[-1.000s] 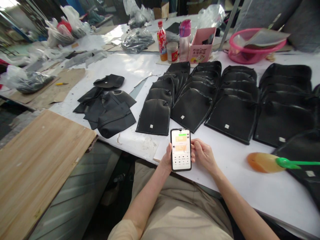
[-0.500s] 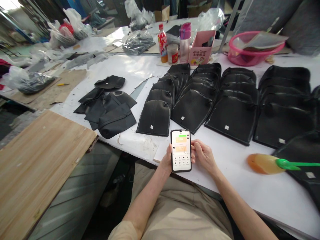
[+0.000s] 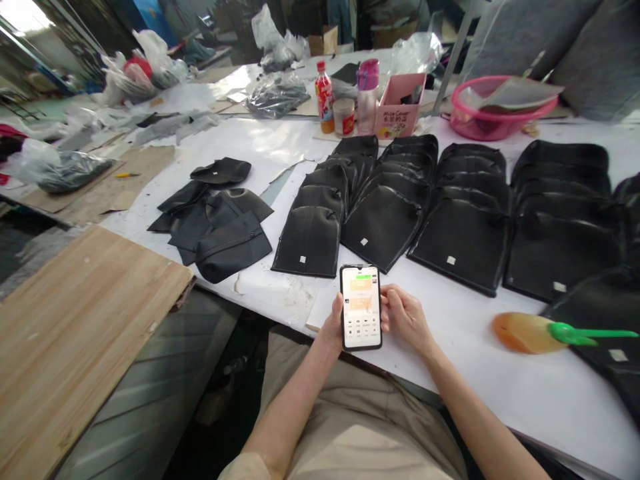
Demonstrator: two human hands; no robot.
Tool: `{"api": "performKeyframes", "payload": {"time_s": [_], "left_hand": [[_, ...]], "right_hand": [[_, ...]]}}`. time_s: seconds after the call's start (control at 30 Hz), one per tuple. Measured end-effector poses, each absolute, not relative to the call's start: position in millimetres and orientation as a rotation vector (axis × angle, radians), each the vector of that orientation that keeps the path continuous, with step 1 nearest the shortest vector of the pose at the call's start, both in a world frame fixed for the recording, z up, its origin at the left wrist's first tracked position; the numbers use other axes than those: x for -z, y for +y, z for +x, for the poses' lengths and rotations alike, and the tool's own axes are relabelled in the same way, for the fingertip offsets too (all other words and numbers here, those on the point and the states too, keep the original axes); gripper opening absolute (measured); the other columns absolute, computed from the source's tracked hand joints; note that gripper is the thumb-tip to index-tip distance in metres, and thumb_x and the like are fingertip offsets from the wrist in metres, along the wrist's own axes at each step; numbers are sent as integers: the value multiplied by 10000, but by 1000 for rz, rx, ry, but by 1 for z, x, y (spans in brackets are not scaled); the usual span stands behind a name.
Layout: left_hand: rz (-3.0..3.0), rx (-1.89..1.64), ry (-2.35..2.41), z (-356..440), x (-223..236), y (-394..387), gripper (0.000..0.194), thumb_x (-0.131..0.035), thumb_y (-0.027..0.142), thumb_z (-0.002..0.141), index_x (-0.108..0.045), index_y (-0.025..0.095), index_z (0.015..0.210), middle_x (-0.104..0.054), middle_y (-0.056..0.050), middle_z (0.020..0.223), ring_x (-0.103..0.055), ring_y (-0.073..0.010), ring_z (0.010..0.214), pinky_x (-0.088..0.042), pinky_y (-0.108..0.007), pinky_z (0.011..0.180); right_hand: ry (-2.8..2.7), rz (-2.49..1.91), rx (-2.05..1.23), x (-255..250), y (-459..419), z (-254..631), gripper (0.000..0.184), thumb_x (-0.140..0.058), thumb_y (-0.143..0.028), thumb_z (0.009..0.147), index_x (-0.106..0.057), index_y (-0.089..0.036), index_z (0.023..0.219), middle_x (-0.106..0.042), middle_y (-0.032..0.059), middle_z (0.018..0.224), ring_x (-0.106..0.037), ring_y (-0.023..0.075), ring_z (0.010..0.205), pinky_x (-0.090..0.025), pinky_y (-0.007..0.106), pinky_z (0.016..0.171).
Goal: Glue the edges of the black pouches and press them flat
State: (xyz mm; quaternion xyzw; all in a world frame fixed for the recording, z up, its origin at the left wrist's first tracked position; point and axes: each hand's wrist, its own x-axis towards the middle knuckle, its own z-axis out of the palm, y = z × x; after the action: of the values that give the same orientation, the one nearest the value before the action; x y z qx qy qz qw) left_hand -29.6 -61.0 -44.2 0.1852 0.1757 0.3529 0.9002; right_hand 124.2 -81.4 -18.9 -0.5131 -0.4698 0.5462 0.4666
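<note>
A smartphone (image 3: 361,308) with a black case and a lit screen is held upright over the table's front edge. My left hand (image 3: 332,325) is closed around it from the left, thumb along the side and the other fingers mostly hidden behind. Close against the phone's right edge is my right hand (image 3: 407,319), its fingers curled in and thumb bent; I see nothing in it. The screen shows a chat page with orange boxes, a green bubble and rows of icons. Just beyond the phone lie overlapping rows of black leather-like pieces (image 3: 383,223) with small white stickers.
Loose black pieces (image 3: 233,247) lie in a pile at left. A bottle of amber liquid with a green nozzle (image 3: 530,332) lies at right. Behind stand a red-labelled drink bottle (image 3: 324,97), a pink box (image 3: 400,110) and a pink basin (image 3: 480,123). A wooden board (image 3: 90,320) juts in at left.
The view has tilted up slightly, so everything sits a little lower in the picture. Both hands and the phone keep the same pose, and the screen page looks the same.
</note>
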Motion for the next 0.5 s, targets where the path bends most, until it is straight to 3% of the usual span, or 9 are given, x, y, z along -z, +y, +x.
{"api": "performKeyframes", "payload": {"time_s": [0.5], "left_hand": [[399, -752, 280, -29, 37, -61, 1007, -713, 878, 639, -680, 71, 1240, -738, -206, 1050, -717, -385, 1012, -570, -442, 850]], "right_hand": [[-1102, -1244, -1376, 23, -79, 124, 491, -486, -660, 1002, -626, -195, 931, -587, -51, 494, -559, 118, 391, -420, 222, 426]]}}
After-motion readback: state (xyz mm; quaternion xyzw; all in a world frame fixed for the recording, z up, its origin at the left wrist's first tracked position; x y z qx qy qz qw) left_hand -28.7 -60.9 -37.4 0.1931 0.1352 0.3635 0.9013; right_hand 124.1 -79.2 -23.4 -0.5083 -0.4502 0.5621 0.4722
